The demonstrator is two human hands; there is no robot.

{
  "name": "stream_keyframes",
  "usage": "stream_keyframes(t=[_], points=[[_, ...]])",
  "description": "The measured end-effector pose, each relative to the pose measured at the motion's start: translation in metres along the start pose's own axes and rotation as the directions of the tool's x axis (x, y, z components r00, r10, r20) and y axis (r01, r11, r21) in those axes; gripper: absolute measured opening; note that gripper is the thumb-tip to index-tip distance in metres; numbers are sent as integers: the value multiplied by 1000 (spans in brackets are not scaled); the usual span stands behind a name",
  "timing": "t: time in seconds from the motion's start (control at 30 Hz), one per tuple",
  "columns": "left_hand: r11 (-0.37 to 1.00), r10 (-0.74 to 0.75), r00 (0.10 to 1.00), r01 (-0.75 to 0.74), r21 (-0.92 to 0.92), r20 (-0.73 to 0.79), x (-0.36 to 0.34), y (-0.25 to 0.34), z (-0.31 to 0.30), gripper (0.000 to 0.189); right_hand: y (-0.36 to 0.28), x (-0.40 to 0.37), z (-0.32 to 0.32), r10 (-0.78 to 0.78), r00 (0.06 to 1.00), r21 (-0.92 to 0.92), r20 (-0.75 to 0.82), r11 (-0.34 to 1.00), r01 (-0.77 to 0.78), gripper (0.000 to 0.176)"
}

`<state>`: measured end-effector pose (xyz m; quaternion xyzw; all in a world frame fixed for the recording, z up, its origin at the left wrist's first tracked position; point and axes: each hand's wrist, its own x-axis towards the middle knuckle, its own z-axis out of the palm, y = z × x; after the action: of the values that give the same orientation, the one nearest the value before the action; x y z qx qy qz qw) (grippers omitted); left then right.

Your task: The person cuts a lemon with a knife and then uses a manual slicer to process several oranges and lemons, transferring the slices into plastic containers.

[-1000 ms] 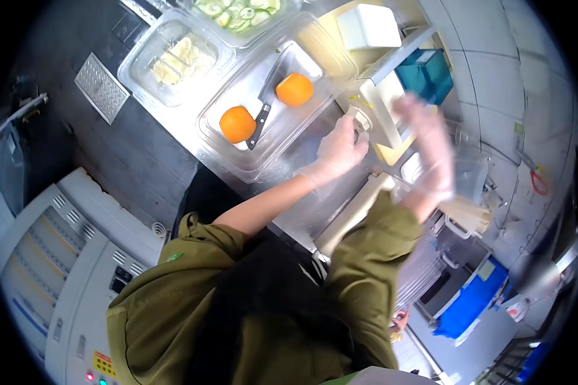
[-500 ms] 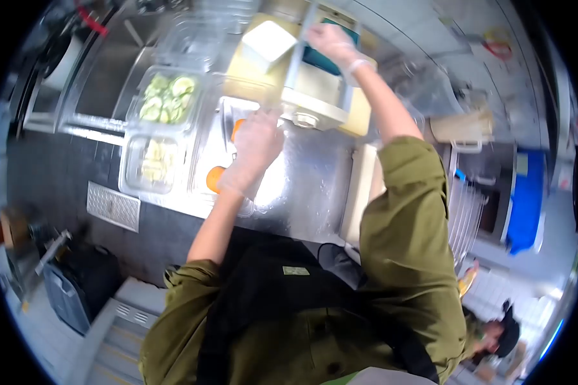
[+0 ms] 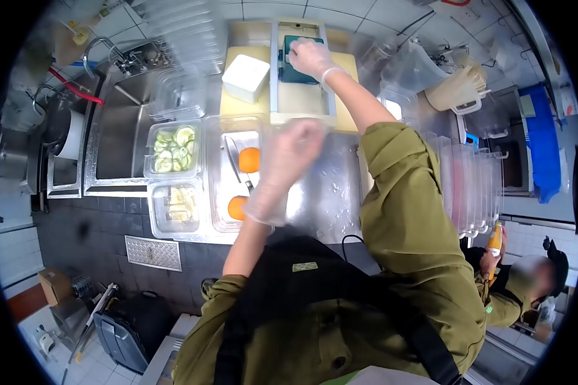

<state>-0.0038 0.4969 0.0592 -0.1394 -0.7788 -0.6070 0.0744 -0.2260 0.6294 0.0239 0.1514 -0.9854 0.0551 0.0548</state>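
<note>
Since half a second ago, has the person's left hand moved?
Yes: the left hand has shifted rightward, judged against the clear tray.

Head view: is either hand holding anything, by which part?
Right hand lies over the teal block; its grip is hidden. Left hand is blurred: cannot tell.

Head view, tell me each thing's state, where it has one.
Left hand: gloved, blurred, grip unclear
Right hand: gloved, fingers bent on teal block
Two oranges: lying in clear tray
Knife: unsheathed, lying in that tray
Green-rimmed slices: cut, heaped in clear container
Steel worktop: wet in spots
</note>
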Motion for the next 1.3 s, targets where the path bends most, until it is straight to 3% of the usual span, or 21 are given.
stream_keyframes(t=[0.07, 0.17, 0.23, 0.3, 0.43, 0.47, 0.53, 0.57, 0.6, 0.67, 0.73, 0.77, 0.83, 0.87, 0.93, 1.0, 1.03, 1.07, 1.13, 1.17, 1.3], points=[[990, -35, 995, 47, -135, 94, 8, 23, 10, 18, 4, 2, 6, 16, 1000, 11, -16, 1000, -16, 26], [991, -82, 975, 102, -86, 207, 3, 16, 12, 19, 15, 8, 6, 55, 998, 46, -39, 998, -53, 30], [986, -120, 984, 133, -96, 134, -6, -14, 4, 19, 26, 14, 14, 34, 985, 59, -172, 998, -24, 33], [973, -203, 978, 206, -104, 42, -20, -47, -10, 18, 28, 17, 11, 25, 995, 0, -96, 1000, -25, 37], [904, -402, 905, 416, 94, -142, -61, -116, -50, 18, 29, 24, 23, 200, 980, -102, -11, 974, -200, 48], [895, -411, 888, 437, 95, -207, -70, -131, -62, 19, 32, 21, 28, 216, 975, -75, -57, 973, -220, 41], [684, -526, 824, 556, 471, -208, -60, -104, -91, 24, 39, 13, 36, 151, 968, -56, -200, 985, -165, 33], [566, -551, 815, 525, 635, -182, -58, -103, -98, 27, 43, 5, 40, 67, 951, -74, -302, 993, -94, 31], [618, -462, 876, 431, 658, -139, -58, -112, -98, 33, 40, -3, 39, 67, 935, -24, -348, 996, -80, 29], [683, -233, 972, 181, 707, -23, -55, -135, -86, 42, 39, -22, 44, 66, 881, 45, -468, 998, -51, 26], [663, 41, 991, -120, 739, 125, -45, -165, -64, 49, 30, -35, 45, 86, 808, 113, -582, 993, -25, 26], [625, -138, 965, -89, 775, 222, -40, -176, -55, 51, 24, -45, 44, 103, 765, 146, -635, 989, -12, 26], [531, -479, 799, -66, 845, 364, -30, -189, -39, 54, 2, -68, 38, 133, 785, 336, -605, 937, 101, 24], [607, -477, 812, 28, 794, 336, -29, -185, -43, 55, -11, -82, 36, 147, 797, 453, -586, 875, 172, 22], [731, -480, 832, 205, 650, 278, -17, -164, -61, 58, -32, -120, 42, 259, 923, 738, -285, 674, 38, 17], [906, -413, 879, 369, 209, 239, -11, -139, -77, 62, -47, -146, 54, 287, 958, 912, 5, 391, -121, 18], [908, -401, 892, 417, -39, 210, -13, -124, -83, 65, -65, -158, 34, 265, 943, 951, 201, 180, -253, 24], [901, -368, 907, 402, -165, 202, -13, -109, -85, 68, -79, -162, 12, 196, 905, 925, 379, -34, -380, 30], [842, -308, 935, 353, -408, 173, -8, -82, -81, 76, -84, -162, 8, -156, 827, 699, 541, -464, -545, 36], [876, -274, 941, 329, -353, 197, -4, -76, -81, 78, -85, -162, 5, -348, 772, 503, 532, -603, -619, 40], [952, -149, 964, 200, -232, 220, 4, -70, -73, 82, -102, -165, -12, -232, 839, 541, 492, -674, -503, 45]])
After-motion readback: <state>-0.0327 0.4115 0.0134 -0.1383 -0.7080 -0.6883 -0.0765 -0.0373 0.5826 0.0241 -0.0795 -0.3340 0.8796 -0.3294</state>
